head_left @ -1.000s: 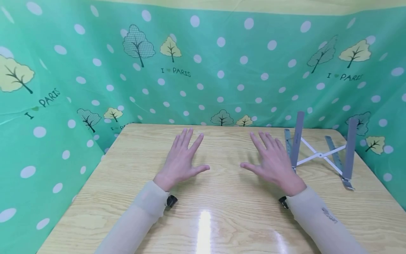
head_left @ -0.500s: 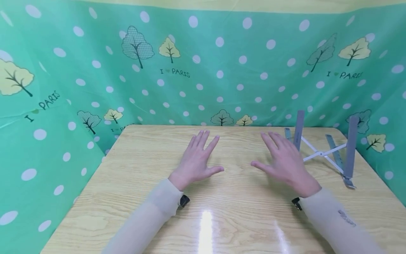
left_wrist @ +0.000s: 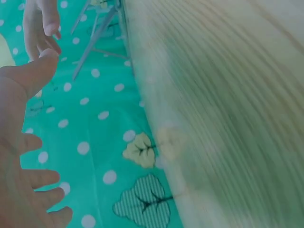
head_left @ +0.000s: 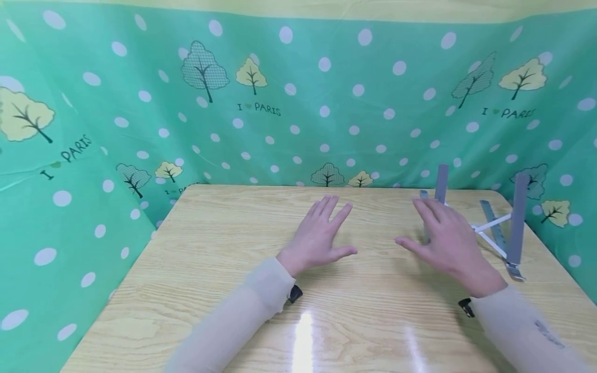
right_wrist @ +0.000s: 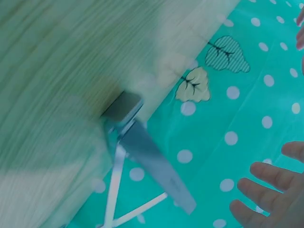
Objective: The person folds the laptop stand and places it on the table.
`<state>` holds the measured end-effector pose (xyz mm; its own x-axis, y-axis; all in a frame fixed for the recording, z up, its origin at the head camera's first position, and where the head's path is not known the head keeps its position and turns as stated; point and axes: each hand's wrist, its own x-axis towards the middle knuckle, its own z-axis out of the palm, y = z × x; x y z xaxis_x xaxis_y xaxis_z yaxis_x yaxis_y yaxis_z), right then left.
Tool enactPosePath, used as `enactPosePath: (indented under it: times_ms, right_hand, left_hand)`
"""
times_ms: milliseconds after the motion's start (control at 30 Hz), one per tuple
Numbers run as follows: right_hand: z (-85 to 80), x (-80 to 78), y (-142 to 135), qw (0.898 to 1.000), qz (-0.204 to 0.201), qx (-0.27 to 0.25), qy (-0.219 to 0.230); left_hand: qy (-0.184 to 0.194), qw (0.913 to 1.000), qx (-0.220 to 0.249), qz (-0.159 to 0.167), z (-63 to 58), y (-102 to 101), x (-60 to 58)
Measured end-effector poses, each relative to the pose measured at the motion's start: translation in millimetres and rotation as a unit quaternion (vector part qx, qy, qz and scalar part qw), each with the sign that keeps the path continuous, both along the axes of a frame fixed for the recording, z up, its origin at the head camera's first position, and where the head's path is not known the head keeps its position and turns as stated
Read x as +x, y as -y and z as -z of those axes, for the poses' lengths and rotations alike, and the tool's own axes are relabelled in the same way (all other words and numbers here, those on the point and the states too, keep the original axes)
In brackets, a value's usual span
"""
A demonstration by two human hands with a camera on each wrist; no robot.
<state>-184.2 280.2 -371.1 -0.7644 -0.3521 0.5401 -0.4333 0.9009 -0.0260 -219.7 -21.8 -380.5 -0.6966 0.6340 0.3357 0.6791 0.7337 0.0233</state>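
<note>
A grey folding laptop stand [head_left: 516,223] with white crossed bars stands unfolded at the right of the table. My right hand [head_left: 450,246] hovers in front of its left side, fingers spread, and hides part of that side in the head view. My left hand [head_left: 319,238] is over the middle of the table, palm down, thumb out, holding nothing. In the right wrist view the stand [right_wrist: 156,164] shows below the table edge line, apart from the right fingertips [right_wrist: 266,175]. The left wrist view shows the left fingers [left_wrist: 42,179] spread, with the stand [left_wrist: 92,45] beyond.
The wooden table [head_left: 186,248] has a light grain and a bright reflection near its front. A green dotted cloth [head_left: 261,140] printed with trees hangs behind the table and along its sides. A small black device [head_left: 295,293] sits under the left wrist.
Both hands have moved right across the table, still spread. The right hand now overlaps the left side of the stand in the head view. The stand has stayed in place.
</note>
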Motion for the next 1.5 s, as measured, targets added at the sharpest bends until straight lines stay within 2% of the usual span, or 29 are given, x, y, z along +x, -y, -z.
enactPosePath:
  times_ms: [233,533,767,967,1233,1500]
  right_hand:
    - [-2.6,7.8,-27,1.0,0.03,-0.005,0.005]
    - [-6.9,11.3,-57,0.998,0.054,0.009,0.007]
    - [-8.6,11.6,-83,0.994,0.103,0.015,0.039]
    - [-7.5,11.4,-101,0.99,0.127,0.004,0.062]
    - [-4.2,8.4,-117,0.982,0.167,0.001,0.092]
    - [-1.5,9.6,-143,0.973,0.195,-0.036,0.116]
  left_hand:
    - [0.006,0.9997,-0.01,0.023,0.3,-34,0.1]
    - [0.018,0.9987,-0.015,0.045,3.1,-63,-1.2]
    - [0.019,0.9984,-0.013,0.051,2.5,-81,-5.9]
    - [0.028,0.9981,-0.015,0.053,3.7,-94,-11.6]
    - [0.065,0.9965,0.002,0.052,4.4,-108,-18.7]
    - [0.113,0.9918,0.034,0.05,2.5,-133,-26.3]
